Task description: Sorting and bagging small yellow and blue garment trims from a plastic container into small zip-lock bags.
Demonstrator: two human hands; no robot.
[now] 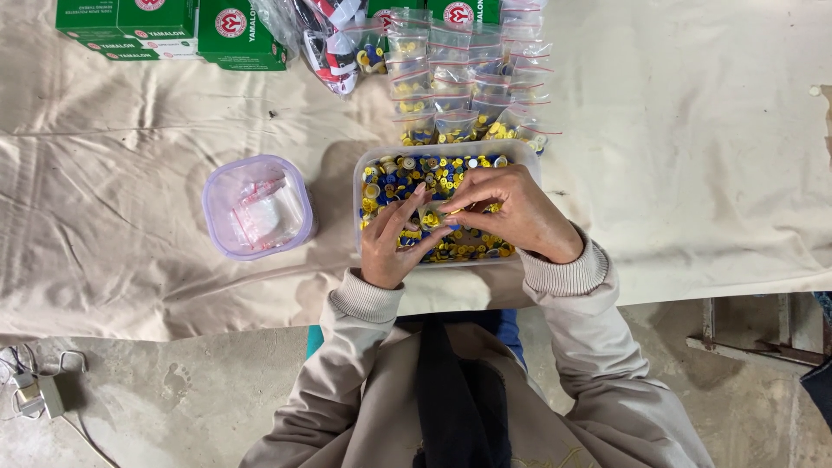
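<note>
step: filling a small clear bag (431, 217) over the tray of yellow and blue caps (451, 173) | left hand (390, 243) pinches bag mouth | right hand (511, 212) narrowed, feeding caps (keep above tray, spills land inside) | filled bags (472, 87) beyond

1. a clear plastic tub (367, 165), rectangular with rounded corners, sits on the cloth-covered table just in front of the person.
2. it is open and filled with small round yellow and blue pieces (407, 178), loosely heaped.
3. a small clear bag (431, 215) is pinched above the heap, partly hidden by fingers.
</note>
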